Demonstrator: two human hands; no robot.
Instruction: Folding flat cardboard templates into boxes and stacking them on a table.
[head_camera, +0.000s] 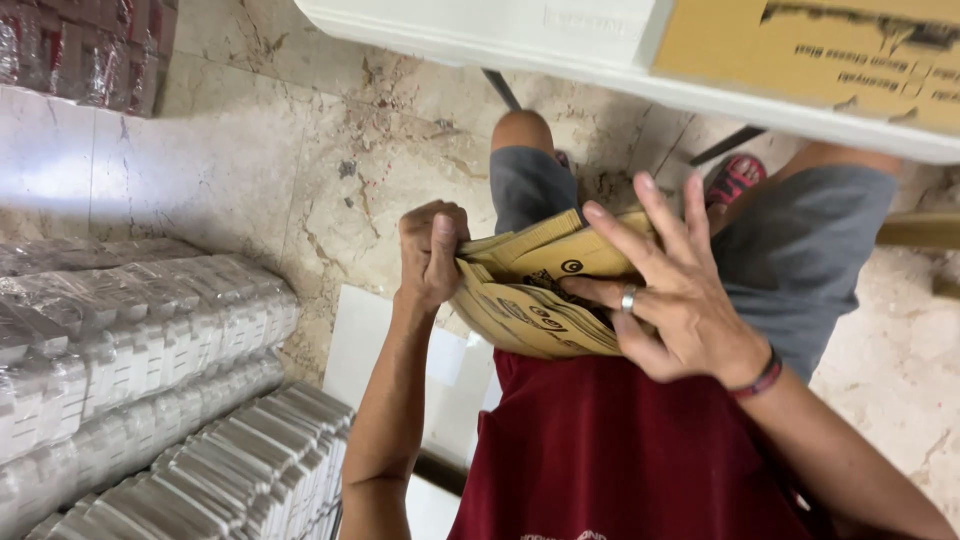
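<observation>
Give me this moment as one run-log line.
left hand: pinching edge of flat cardboard stack | right hand: fingers spread on stack | stack: held above lap | nearby: wrapped white packs on floor

Left side: stacks of wrapped packs rise from the floor, blocking reach there.
Above: bench edge and cardboard box close overhead.
Free room: bare floor between the packs and the knees.
</observation>
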